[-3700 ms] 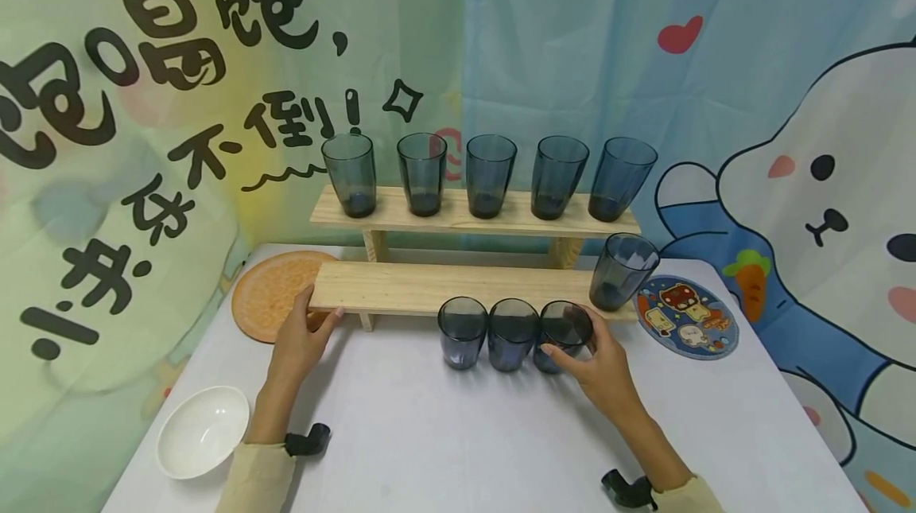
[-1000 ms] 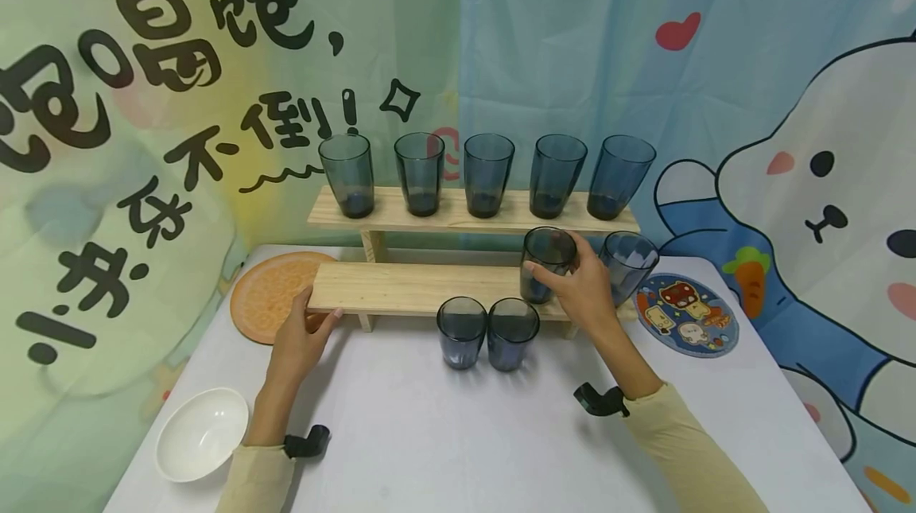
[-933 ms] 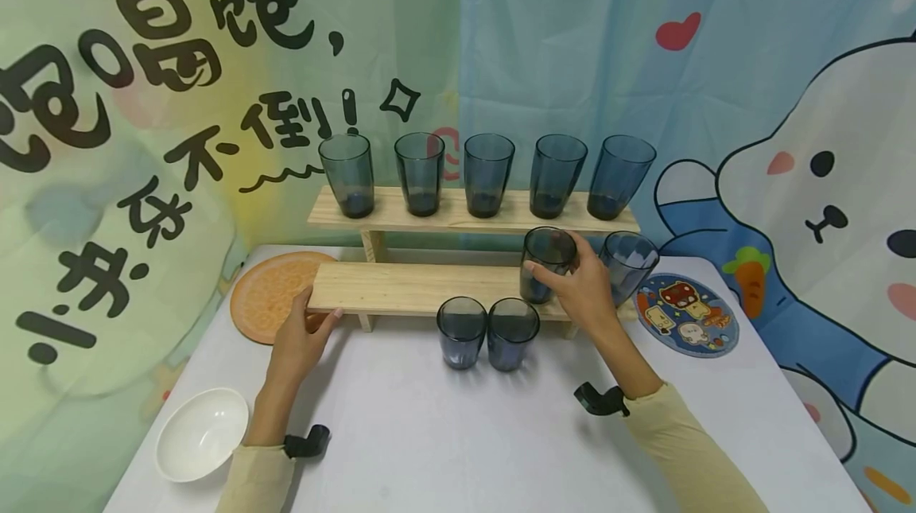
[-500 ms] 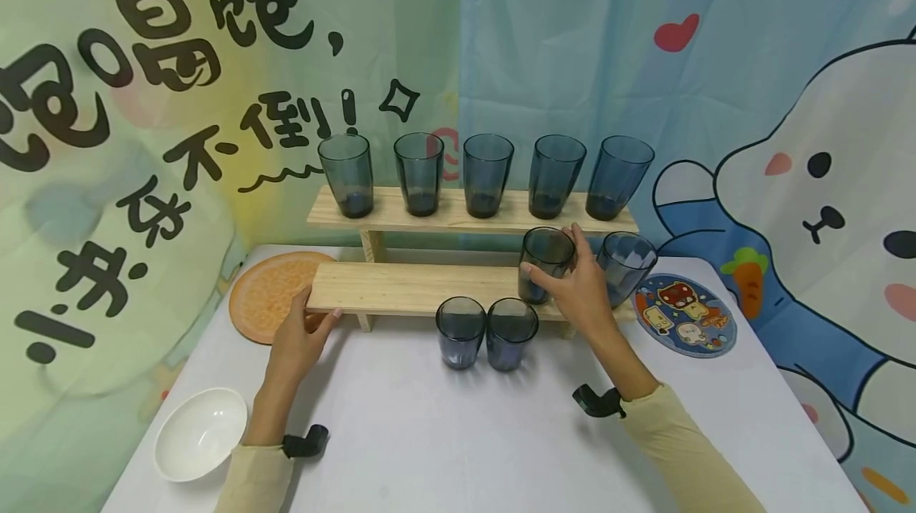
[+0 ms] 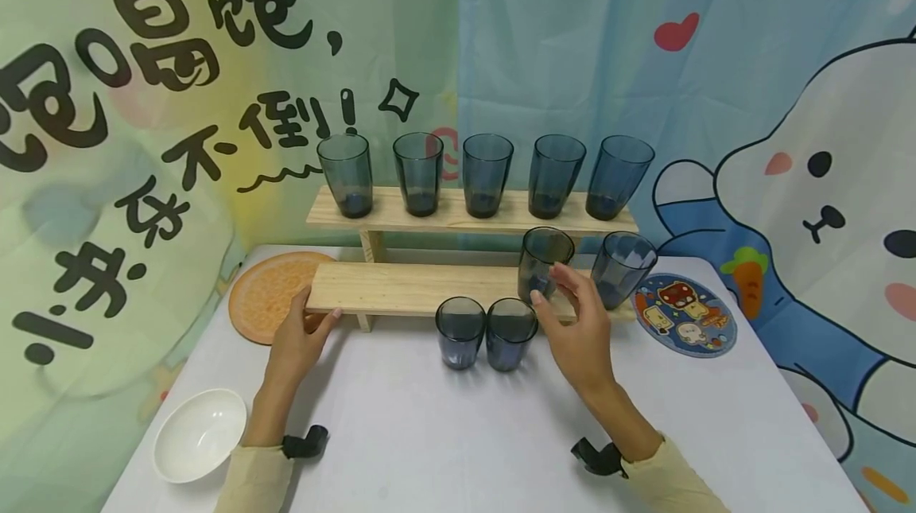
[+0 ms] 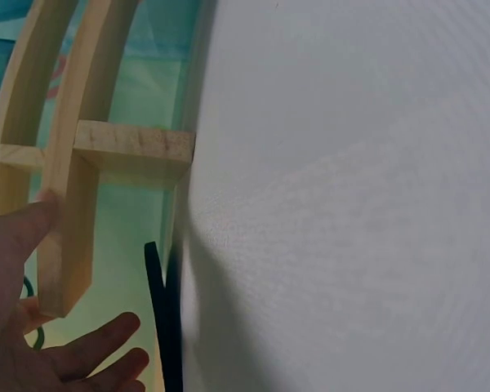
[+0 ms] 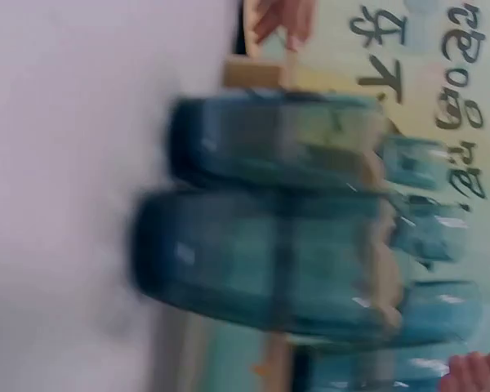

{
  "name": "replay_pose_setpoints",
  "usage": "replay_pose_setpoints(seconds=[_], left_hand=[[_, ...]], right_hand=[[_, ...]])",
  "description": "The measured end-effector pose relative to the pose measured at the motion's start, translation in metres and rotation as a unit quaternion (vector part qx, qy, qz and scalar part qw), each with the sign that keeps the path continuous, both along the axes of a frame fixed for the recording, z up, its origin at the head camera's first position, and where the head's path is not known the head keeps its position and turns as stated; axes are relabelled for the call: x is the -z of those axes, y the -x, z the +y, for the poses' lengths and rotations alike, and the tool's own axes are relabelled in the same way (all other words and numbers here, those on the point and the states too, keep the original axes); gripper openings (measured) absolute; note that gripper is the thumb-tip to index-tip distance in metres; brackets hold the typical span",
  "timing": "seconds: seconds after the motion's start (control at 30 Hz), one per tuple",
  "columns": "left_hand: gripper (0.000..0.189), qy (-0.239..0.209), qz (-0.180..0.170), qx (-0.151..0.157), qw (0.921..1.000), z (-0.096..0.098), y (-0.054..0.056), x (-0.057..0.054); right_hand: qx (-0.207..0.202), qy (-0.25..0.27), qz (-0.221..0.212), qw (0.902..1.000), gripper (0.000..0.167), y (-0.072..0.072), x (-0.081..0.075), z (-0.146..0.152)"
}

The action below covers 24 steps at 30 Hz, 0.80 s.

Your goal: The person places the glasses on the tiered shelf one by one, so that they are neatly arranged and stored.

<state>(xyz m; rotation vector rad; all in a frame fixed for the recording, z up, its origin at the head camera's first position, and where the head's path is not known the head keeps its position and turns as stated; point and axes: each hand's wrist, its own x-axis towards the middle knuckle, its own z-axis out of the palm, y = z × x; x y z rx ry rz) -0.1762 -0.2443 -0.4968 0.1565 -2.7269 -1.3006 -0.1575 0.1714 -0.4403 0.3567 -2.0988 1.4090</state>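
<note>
Several blue-grey drinking glasses (image 5: 488, 175) stand upright along the top tier of a two-tier wooden shelf (image 5: 408, 284). Two more, a glass (image 5: 542, 254) and its right-hand neighbour (image 5: 622, 268), are on the right part of the lower tier. In front, two glasses (image 5: 460, 332) sit side by side on the white table. My left hand (image 5: 300, 342) holds the lower tier's left end, thumb (image 6: 34, 220) against the front edge. Just in front of the left glass of the lower pair is my right hand (image 5: 578, 330), fingers parted and holding nothing. The right wrist view is blurred.
An orange round mat (image 5: 265, 302) lies at the shelf's left, partly behind my left hand. At the right is a blue patterned round mat (image 5: 683, 318). A white bowl (image 5: 200, 435) stands at the table's left edge. A printed curtain (image 5: 558, 36) hangs behind.
My right hand carried a glass from the table's front row to the lower tier, let go of it and drew back toward me. The left hand stayed on the shelf.
</note>
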Motion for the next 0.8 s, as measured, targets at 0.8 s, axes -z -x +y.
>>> replay_pose_setpoints(seconds=[0.8], left_hand=[[0.081,0.002,-0.006,0.002,1.0000,-0.001,-0.002,-0.002]], right_hand=[[-0.047,-0.080,-0.203,0.9747,0.092,-0.005,0.041,-0.014]])
